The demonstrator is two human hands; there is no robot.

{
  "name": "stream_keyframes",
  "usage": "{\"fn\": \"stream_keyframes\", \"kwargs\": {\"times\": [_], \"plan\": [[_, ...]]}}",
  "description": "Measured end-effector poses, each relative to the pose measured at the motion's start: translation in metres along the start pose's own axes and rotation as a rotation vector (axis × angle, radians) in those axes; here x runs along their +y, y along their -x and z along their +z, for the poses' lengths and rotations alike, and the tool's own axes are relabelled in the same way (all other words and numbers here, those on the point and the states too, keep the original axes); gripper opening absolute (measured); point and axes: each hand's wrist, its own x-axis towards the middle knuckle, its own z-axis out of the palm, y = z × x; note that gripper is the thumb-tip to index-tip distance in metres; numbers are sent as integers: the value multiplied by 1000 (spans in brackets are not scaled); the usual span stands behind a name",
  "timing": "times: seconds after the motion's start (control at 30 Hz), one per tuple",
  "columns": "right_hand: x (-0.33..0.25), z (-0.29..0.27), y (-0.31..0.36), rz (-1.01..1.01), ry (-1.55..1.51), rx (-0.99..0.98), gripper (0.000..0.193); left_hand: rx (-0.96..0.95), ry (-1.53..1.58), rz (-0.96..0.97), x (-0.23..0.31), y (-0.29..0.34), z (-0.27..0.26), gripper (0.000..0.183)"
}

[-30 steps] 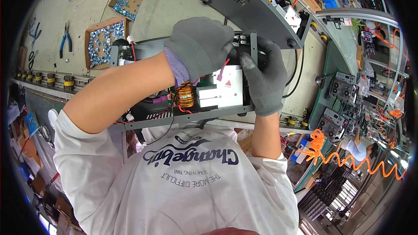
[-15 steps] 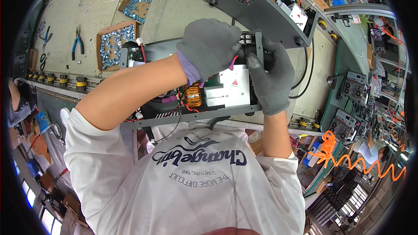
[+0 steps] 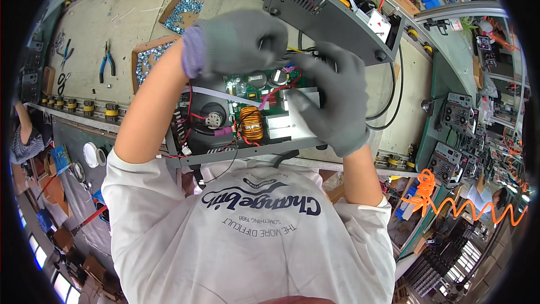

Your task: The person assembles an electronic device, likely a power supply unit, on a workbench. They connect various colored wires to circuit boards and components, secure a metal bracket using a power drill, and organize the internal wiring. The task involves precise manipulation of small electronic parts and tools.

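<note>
An open grey metal chassis (image 3: 253, 151) lies before me, with a green circuit board, a copper-wound coil (image 3: 251, 124) and a silver heat-sink plate (image 3: 291, 125) inside. Over its far side is my left hand (image 3: 239, 42), in a grey glove with a purple cuff, blurred, its fingers curled into a pinch. What they hold is hidden; a thin yellow wire (image 3: 295, 50) shows by the fingertips. My gloved right hand (image 3: 337, 98) hovers above the right end, thumb apart from the fingers. A red wire (image 3: 293, 81) with a purple sleeve runs below the hands.
A second grey machine housing (image 3: 332, 14) stands at the far right, with black cables (image 3: 400, 87) beside it. Cardboard trays of screws (image 3: 184, 11), blue-handled pliers (image 3: 107, 62) and scissors (image 3: 63, 81) lie at left. Rollers (image 3: 112, 110) line the bench edge. An orange coiled hose (image 3: 424, 191) hangs at right.
My left hand has moved left, away from the black part at the chassis's far right end, uncovering the board. My right hand has shifted slightly left, its thumb now over the silver plate.
</note>
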Motion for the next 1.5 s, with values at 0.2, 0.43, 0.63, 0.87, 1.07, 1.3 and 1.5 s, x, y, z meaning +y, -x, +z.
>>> {"fn": "stream_keyframes", "kwargs": {"times": [0.2,0.43,0.63,0.87,1.07,1.3,1.5], "plan": [[9,10,-4,49,60,113,17,-246,-203,93,12,15,11,43],[9,8,13,204,-70,239,10,115,42,274,1,-3,36,17],[16,10,16,346,-268,176,13,81,369,11,12,-7,40,25],[22,16,6,246,-449,194,20,133,459,-223,41,-13,47,42],[10,4,11,339,-397,111,20,98,549,-249,24,-18,54,35],[6,3,22,358,-92,279,9,424,306,28,0,-23,67,25],[16,14,22,247,-48,373,9,288,299,40,7,-23,57,20]]}}
